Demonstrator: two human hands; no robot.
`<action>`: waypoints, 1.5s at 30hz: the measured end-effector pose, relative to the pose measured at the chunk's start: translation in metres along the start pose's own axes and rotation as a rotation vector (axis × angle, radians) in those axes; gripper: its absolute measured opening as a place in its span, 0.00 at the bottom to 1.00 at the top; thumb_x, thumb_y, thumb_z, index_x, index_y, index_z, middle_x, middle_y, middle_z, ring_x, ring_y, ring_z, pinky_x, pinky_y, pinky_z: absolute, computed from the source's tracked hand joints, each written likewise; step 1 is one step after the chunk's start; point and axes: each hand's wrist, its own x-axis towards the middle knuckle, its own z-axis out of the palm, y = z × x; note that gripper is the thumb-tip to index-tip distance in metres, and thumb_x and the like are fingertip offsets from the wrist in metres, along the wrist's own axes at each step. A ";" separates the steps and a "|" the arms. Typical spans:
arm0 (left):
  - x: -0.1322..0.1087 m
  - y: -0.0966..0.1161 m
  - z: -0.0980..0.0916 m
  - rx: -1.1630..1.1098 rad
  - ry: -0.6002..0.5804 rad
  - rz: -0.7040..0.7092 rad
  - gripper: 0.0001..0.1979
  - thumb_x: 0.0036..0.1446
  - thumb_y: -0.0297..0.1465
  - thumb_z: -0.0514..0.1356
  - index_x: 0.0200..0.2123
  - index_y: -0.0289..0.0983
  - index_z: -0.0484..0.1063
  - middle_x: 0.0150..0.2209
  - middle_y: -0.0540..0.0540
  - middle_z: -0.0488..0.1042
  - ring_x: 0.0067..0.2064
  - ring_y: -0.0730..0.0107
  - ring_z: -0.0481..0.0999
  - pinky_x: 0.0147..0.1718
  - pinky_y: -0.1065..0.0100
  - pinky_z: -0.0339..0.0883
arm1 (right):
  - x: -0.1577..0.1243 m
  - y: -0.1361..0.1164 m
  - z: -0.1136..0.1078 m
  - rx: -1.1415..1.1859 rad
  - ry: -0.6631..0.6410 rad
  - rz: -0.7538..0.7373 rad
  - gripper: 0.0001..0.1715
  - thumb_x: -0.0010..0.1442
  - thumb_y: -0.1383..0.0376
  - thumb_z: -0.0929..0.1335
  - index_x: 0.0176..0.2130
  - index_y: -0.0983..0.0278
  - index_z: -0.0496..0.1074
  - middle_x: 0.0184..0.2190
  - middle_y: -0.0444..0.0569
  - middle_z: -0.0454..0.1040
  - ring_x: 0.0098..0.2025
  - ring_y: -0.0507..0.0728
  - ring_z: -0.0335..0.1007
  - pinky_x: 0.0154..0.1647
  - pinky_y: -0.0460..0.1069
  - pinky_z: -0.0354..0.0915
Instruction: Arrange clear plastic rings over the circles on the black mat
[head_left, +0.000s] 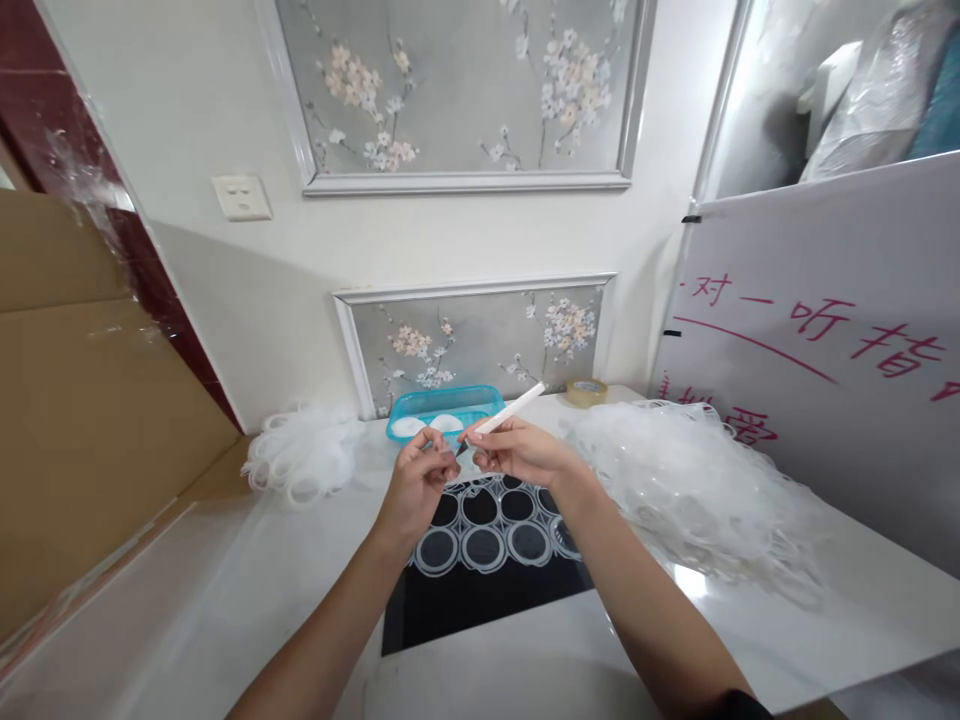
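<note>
My right hand (517, 450) grips a slim white pen-like tool (504, 412), its dark tip pointing left toward my left hand. My left hand (417, 480) is pinched closed around a small clear ring (435, 447) held up against the tool's tip. Both hands hover over a black mat (480, 590) on the white table (225, 600), where several clear plastic rings (484, 545) lie in rows.
A big heap of clear rings (690, 480) lies to the right, a smaller heap (304, 455) to the left. A blue tray (442, 408) and a tape roll (586, 390) stand by the wall. Cardboard (82, 420) leans at left, a white board with red writing (825, 340) at right.
</note>
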 end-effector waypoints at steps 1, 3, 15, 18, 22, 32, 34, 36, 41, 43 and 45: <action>0.000 -0.001 -0.001 0.045 0.019 0.016 0.13 0.41 0.21 0.64 0.29 0.37 0.64 0.20 0.57 0.61 0.21 0.80 0.61 0.24 0.76 0.54 | 0.000 0.000 0.000 -0.004 0.009 -0.020 0.16 0.44 0.62 0.77 0.31 0.69 0.76 0.21 0.41 0.69 0.22 0.46 0.63 0.22 0.42 0.55; 0.001 -0.001 -0.001 0.136 0.052 0.028 0.16 0.41 0.22 0.64 0.35 0.38 0.66 0.19 0.59 0.59 0.20 0.81 0.59 0.23 0.76 0.53 | 0.000 0.001 0.002 0.025 -0.024 -0.041 0.15 0.44 0.62 0.77 0.32 0.69 0.75 0.19 0.40 0.67 0.21 0.45 0.61 0.21 0.42 0.53; 0.004 -0.010 -0.005 0.200 -0.135 -0.049 0.03 0.40 0.24 0.63 0.22 0.35 0.72 0.24 0.48 0.69 0.32 0.67 0.69 0.36 0.68 0.62 | 0.001 0.020 0.019 0.278 -0.406 0.023 0.12 0.46 0.62 0.75 0.30 0.66 0.74 0.18 0.40 0.64 0.20 0.46 0.54 0.22 0.45 0.50; 0.005 -0.004 -0.008 0.081 -0.083 -0.023 0.09 0.37 0.24 0.58 0.11 0.36 0.61 0.18 0.49 0.61 0.27 0.70 0.65 0.33 0.68 0.62 | 0.004 0.015 0.009 0.301 -0.314 0.005 0.10 0.47 0.64 0.75 0.29 0.67 0.73 0.17 0.39 0.61 0.21 0.47 0.55 0.23 0.45 0.53; 0.001 0.000 -0.006 -0.206 -0.093 -0.039 0.10 0.35 0.25 0.55 0.10 0.36 0.55 0.15 0.49 0.53 0.26 0.70 0.65 0.33 0.66 0.65 | 0.016 0.019 -0.009 0.479 -0.191 0.040 0.07 0.53 0.66 0.72 0.32 0.66 0.70 0.19 0.38 0.60 0.22 0.46 0.57 0.24 0.42 0.58; 0.011 0.002 -0.018 -0.149 0.048 -0.049 0.20 0.43 0.19 0.60 0.41 0.39 0.75 0.43 0.46 0.76 0.24 0.81 0.69 0.13 0.82 0.53 | 0.021 0.019 -0.028 0.359 0.263 0.064 0.11 0.51 0.69 0.73 0.37 0.67 0.73 0.33 0.47 0.75 0.33 0.51 0.73 0.31 0.43 0.66; 0.019 0.005 -0.021 0.063 0.044 0.029 0.23 0.46 0.26 0.65 0.48 0.40 0.72 0.49 0.43 0.73 0.28 0.77 0.73 0.17 0.80 0.61 | 0.013 0.004 -0.042 0.445 0.400 -0.034 0.08 0.52 0.68 0.72 0.36 0.64 0.73 0.30 0.45 0.75 0.29 0.50 0.72 0.27 0.43 0.64; 0.039 0.001 -0.024 0.406 0.031 0.107 0.24 0.49 0.36 0.65 0.51 0.39 0.70 0.50 0.41 0.72 0.27 0.75 0.73 0.22 0.75 0.66 | 0.002 -0.013 -0.059 0.583 0.473 -0.145 0.06 0.53 0.67 0.71 0.35 0.61 0.73 0.26 0.42 0.74 0.27 0.50 0.70 0.25 0.44 0.64; 0.136 -0.036 -0.029 0.976 -0.100 0.019 0.20 0.51 0.41 0.63 0.41 0.32 0.73 0.31 0.45 0.75 0.21 0.75 0.67 0.23 0.70 0.65 | -0.025 -0.042 -0.093 0.725 0.588 -0.413 0.02 0.55 0.67 0.69 0.31 0.60 0.71 0.18 0.37 0.67 0.21 0.47 0.65 0.24 0.43 0.62; 0.173 -0.054 -0.028 1.057 -0.159 -0.083 0.13 0.53 0.37 0.64 0.33 0.31 0.73 0.26 0.47 0.73 0.21 0.75 0.67 0.23 0.71 0.64 | -0.033 -0.047 -0.099 0.762 0.617 -0.454 0.03 0.56 0.67 0.68 0.30 0.60 0.69 0.17 0.36 0.65 0.20 0.46 0.63 0.23 0.43 0.61; 0.199 -0.070 -0.027 1.117 -0.208 -0.177 0.11 0.57 0.35 0.61 0.33 0.31 0.72 0.28 0.49 0.72 0.25 0.75 0.69 0.25 0.71 0.66 | -0.038 -0.050 -0.102 0.840 0.628 -0.455 0.05 0.58 0.67 0.66 0.30 0.60 0.69 0.16 0.36 0.64 0.19 0.46 0.62 0.23 0.43 0.61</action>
